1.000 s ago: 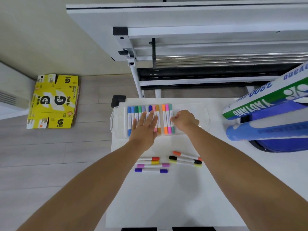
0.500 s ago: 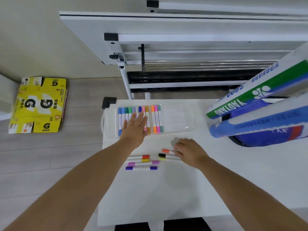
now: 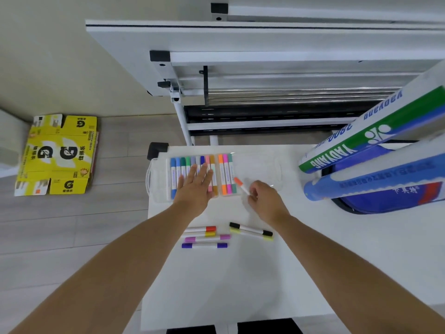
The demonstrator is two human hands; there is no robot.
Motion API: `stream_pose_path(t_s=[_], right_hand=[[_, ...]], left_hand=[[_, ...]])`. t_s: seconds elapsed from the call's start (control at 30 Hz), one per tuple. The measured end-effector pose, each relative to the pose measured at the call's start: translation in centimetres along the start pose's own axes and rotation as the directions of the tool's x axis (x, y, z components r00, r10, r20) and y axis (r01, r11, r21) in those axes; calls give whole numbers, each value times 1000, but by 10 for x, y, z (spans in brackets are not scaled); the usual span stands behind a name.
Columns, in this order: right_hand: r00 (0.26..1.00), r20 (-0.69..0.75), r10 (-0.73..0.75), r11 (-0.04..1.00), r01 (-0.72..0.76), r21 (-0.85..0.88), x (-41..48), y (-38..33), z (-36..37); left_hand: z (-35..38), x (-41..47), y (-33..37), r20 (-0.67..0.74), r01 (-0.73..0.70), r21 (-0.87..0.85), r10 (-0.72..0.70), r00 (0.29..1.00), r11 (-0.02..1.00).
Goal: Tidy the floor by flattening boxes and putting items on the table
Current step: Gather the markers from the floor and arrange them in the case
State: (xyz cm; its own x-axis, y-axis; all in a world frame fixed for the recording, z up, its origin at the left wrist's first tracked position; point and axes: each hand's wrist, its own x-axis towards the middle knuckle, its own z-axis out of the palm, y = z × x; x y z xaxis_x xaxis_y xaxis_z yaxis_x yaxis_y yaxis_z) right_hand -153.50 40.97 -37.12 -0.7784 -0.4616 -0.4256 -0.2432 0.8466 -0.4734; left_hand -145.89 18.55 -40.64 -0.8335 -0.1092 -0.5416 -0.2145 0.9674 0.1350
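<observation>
On the white table (image 3: pixel 240 280) lies a clear marker case (image 3: pixel 260 169) with a row of coloured markers (image 3: pixel 226 174) in its left half. My left hand (image 3: pixel 195 186) rests flat, fingers straight, on those markers. My right hand (image 3: pixel 265 201) pinches an orange marker (image 3: pixel 239 183) and holds it tilted just right of the row. Several loose markers (image 3: pixel 204 237) lie nearer me, with a black one (image 3: pixel 250 229) and a yellow one beside them. A flattened yellow box (image 3: pixel 57 155) lies on the floor at the left.
Shuttlecock tubes, one green and white (image 3: pixel 375 131) and one blue (image 3: pixel 375 179), jut out of a blue bag (image 3: pixel 385 201) at the table's right. A white table frame (image 3: pixel 265 68) stands behind. Wooden floor spreads to the left.
My right hand left the case, reached down to the loose markers, picked up the orange one and carried it up to the row. My left hand stayed on the markers.
</observation>
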Motion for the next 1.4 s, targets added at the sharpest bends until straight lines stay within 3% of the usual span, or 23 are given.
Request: stream_pose_path(t_s=[0.1, 0.27, 0.53, 0.83, 1.07, 1.17, 1.27, 1.4], right_hand=[[987, -15, 161, 973, -157, 171, 29, -22, -5], [955, -21, 295, 936, -285, 205, 63, -40, -1], [951, -44, 307, 942, -297, 156, 73, -41, 15], [955, -165, 248, 958, -267, -107, 72, -33, 19], [945, -97, 312, 949, -315, -21, 84, -33, 18], [962, -110, 248, 967, -253, -31, 74, -29, 13], [988, -136, 74, 996, -80, -45, 48, -16, 4], [978, 23, -209, 962, 210, -176, 0, 17, 4]], left_hand=[[0, 0, 0, -14, 4, -11, -5, 1000, 1000], [2, 1, 1, -25, 13, -13, -13, 1000, 1000], [10, 4, -1, -64, 1, -12, -2, 998, 1000], [11, 4, -1, -63, 5, -14, -5, 998, 1000], [11, 5, -2, -50, 2, -10, -2, 999, 1000], [9, 4, -1, -42, -3, -1, 3, 999, 1000], [7, 3, -1, -33, -5, 0, 5, 999, 1000], [4, 1, -1, -21, -12, 2, 12, 1000, 1000]])
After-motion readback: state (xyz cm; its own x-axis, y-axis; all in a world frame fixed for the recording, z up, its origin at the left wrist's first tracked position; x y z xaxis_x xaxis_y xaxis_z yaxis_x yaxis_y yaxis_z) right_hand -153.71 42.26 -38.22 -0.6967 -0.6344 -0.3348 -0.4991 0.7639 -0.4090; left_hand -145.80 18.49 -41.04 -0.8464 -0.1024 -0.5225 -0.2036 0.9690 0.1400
